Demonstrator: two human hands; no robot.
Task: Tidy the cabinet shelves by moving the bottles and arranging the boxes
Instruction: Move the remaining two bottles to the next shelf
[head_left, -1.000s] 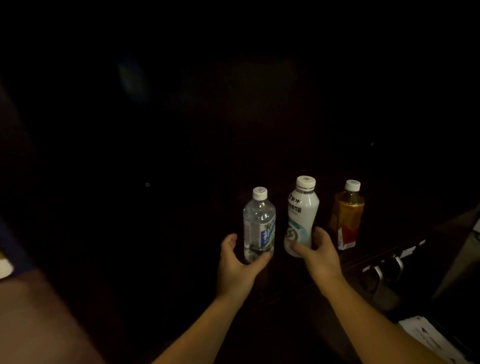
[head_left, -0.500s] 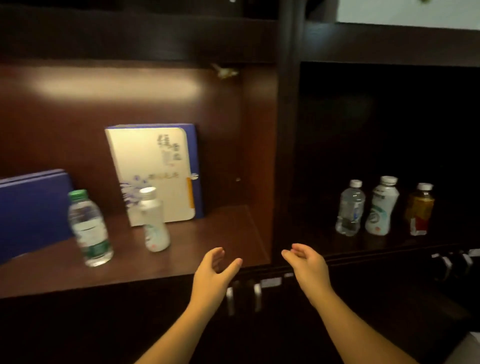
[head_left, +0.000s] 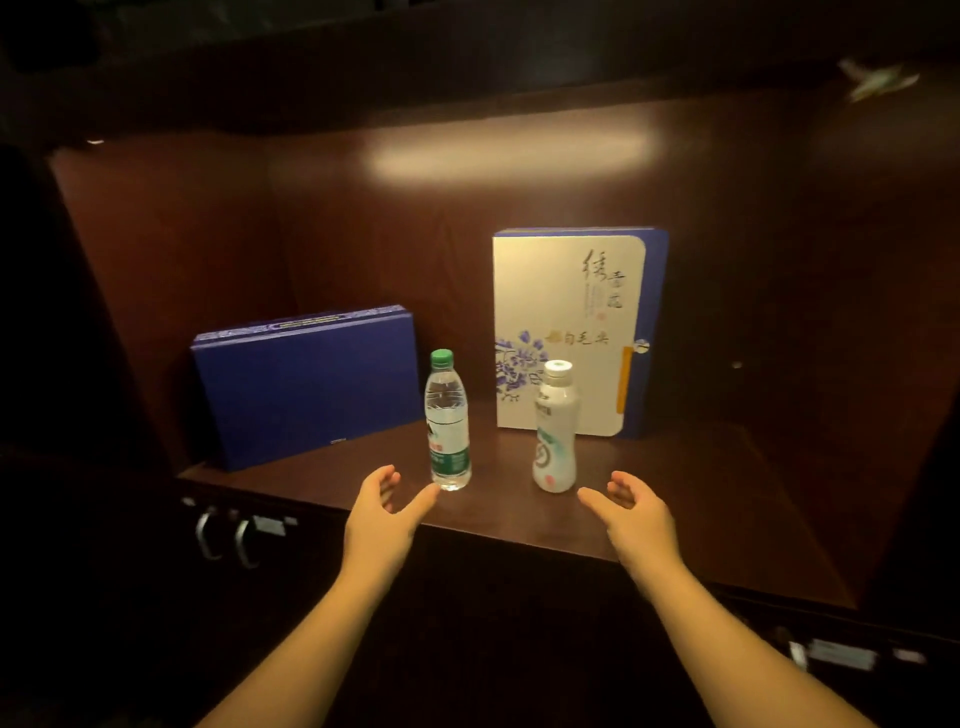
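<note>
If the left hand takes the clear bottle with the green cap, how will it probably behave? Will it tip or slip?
The clear bottle is tall and narrow, so a push near its green cap would probably tip it. It looks nearly full, so likely rather heavy for its size. Its smooth plastic may slip a little; gripping at the label seems safer.

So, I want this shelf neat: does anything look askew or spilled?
Nothing spilled. The blue box leans tilted against the back wall, while the white box stands upright. Both bottles, green-capped and white, stand upright, capped.

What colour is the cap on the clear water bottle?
Green; the cap tops the clear bottle, seen in the head view.
</note>
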